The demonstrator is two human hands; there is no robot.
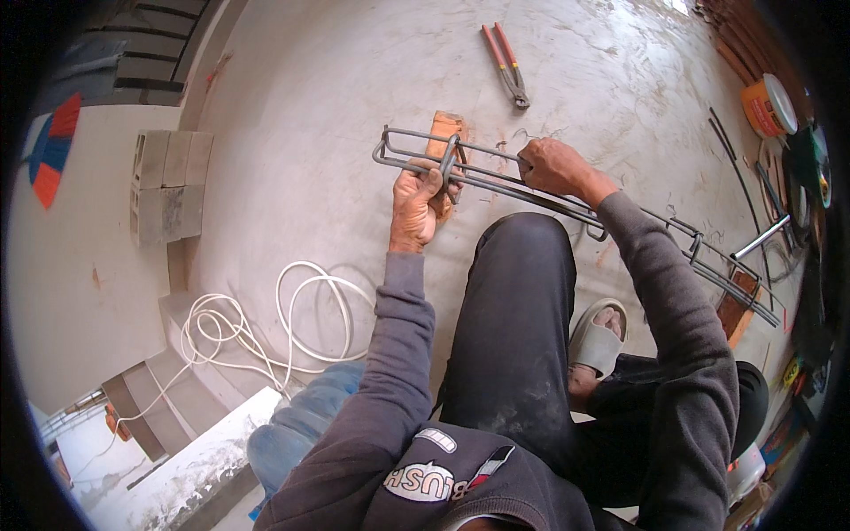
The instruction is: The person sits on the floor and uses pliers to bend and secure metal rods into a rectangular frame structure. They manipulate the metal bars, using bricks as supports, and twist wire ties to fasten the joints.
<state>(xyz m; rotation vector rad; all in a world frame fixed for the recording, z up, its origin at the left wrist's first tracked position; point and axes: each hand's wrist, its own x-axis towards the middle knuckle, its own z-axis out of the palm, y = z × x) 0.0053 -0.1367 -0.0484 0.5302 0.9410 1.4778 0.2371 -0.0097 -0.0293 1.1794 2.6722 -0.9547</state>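
Observation:
A long, narrow rebar cage [551,205] of thin steel bars lies in front of me, slanting from upper left to lower right. My left hand [416,208] is closed around the cage near its left end, thumb and fingers at a square stirrup [449,157]. Further right along the same cage, my right hand [556,166] is closed in a fist at an upper bar; its fingertips are hidden, so whatever they grip does not show. An orange brick [445,126] is under the left end and another brick [735,310] under the right end.
Red-handled pincers [507,71] lie on the concrete floor beyond the cage. A coiled white cable [292,310] is at left, below grey hollow blocks [168,186]. At far right are a bucket [768,106], loose rods [739,168] and a metal tube [761,237].

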